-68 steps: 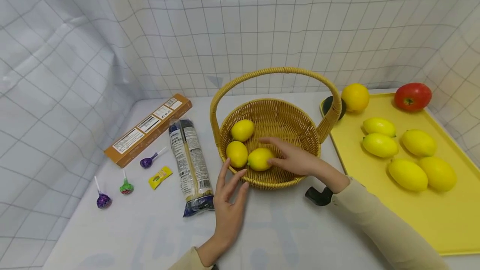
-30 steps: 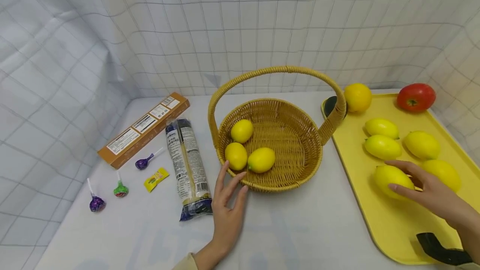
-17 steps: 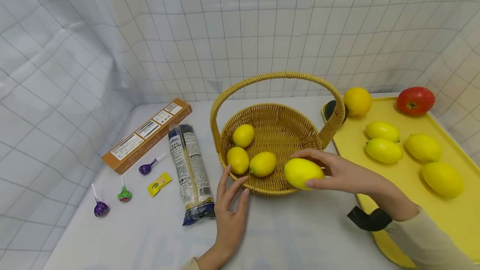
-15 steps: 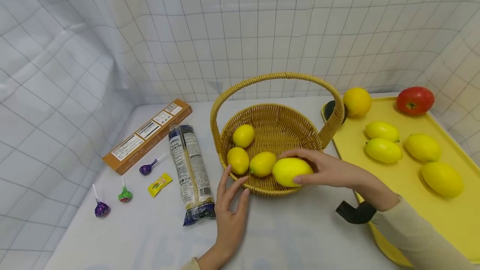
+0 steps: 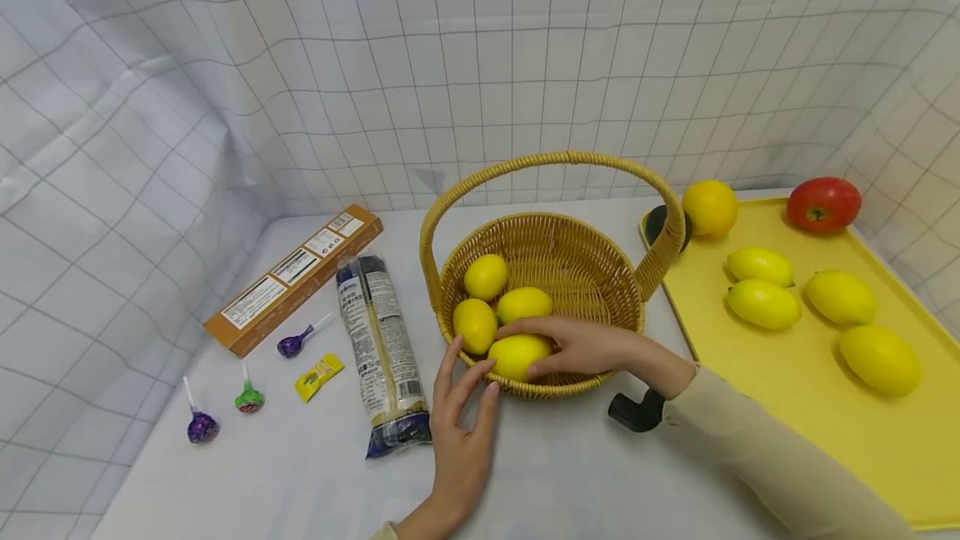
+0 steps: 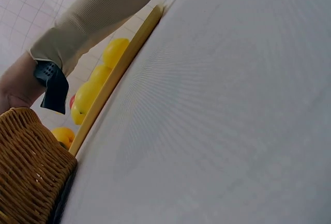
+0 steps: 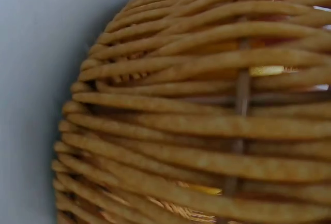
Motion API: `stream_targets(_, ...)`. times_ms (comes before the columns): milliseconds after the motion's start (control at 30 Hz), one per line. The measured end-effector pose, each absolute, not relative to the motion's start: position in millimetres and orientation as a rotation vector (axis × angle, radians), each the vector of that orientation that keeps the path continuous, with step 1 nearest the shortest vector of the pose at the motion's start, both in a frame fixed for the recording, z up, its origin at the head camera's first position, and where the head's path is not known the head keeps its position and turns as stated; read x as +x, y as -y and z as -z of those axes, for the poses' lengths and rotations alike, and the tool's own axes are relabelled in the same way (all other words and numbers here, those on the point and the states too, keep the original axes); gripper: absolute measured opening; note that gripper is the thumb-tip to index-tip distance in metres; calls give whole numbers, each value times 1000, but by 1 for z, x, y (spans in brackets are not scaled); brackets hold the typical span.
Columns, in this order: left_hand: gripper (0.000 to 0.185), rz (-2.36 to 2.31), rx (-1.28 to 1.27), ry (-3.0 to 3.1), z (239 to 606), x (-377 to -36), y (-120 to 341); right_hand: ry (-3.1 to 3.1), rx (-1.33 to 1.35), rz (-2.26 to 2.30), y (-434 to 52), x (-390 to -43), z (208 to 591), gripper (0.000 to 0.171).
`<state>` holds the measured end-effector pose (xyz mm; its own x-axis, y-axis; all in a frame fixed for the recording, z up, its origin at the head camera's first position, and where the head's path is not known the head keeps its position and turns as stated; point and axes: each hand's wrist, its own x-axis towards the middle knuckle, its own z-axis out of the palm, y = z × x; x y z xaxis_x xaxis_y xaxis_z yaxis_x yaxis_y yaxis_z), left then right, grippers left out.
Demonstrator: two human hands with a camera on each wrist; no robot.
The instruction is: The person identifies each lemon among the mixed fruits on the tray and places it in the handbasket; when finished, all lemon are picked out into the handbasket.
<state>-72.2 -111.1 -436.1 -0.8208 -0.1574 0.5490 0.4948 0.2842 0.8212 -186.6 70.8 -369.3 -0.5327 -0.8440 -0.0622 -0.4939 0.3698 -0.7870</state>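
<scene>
A round wicker basket [image 5: 581,252] with a tall arched handle stands mid-table. My right hand [image 5: 581,347] reaches inside over its front right rim, thumb and fingers round a lemon [image 5: 517,357] low at the front. Around that one lie several other lemons: one just behind it [image 5: 525,304], one at the left wall [image 5: 475,325] and one further back [image 5: 485,277]. With fingers loosely extended, my left hand [image 5: 461,448] touches the basket's front left rim. The right wrist view is filled by the basket's woven side [image 7: 196,125], and that hand is hidden there.
On the right, a yellow tray [image 5: 810,440] bears several lemons [image 5: 765,304], a red apple [image 5: 823,205], an orange [image 5: 710,208] and a dark green item [image 5: 660,227]. To the left lie a brown box [image 5: 292,277], a noodle packet [image 5: 382,357], lollipops [image 5: 202,427] and a yellow sweet [image 5: 319,377].
My right hand took a lemon from the tray's front and carried it left into the basket. The lemon released there earlier now sits further back. My left hand stayed at the rim.
</scene>
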Motion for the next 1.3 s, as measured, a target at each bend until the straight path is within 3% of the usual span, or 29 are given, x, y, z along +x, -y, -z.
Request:
stream_targets(267,27,1565,-272,2028,431,-73,114,-2537,-1167,1165,-90,-178,361,42)
stream_targets(500,25,1543,-268,2027,405,-65,111,-2480,-1211,1404,-185,-153,357,37)
stream_targets(600,25,1537,-266,2029,401,-66,111,-2538,-1051,1545,-233,-146,360,35)
stream_targets(800,23,1564,-268,2020,399,-66,112,-2825,-421,1692,-298,-152,377,29)
stream_targets(967,24,1614,-284,2005,411,-68,112,-2909,-266,1526,-314,-167,388,34)
stream_targets(1133,26,1639,-276,2005,433,-73,112,-2921,-361,1161,-309,-178,391,49)
stream_targets(1300,26,1643,-280,1995,430,-71,109,-2879,-487,1043,-296,-176,395,56)
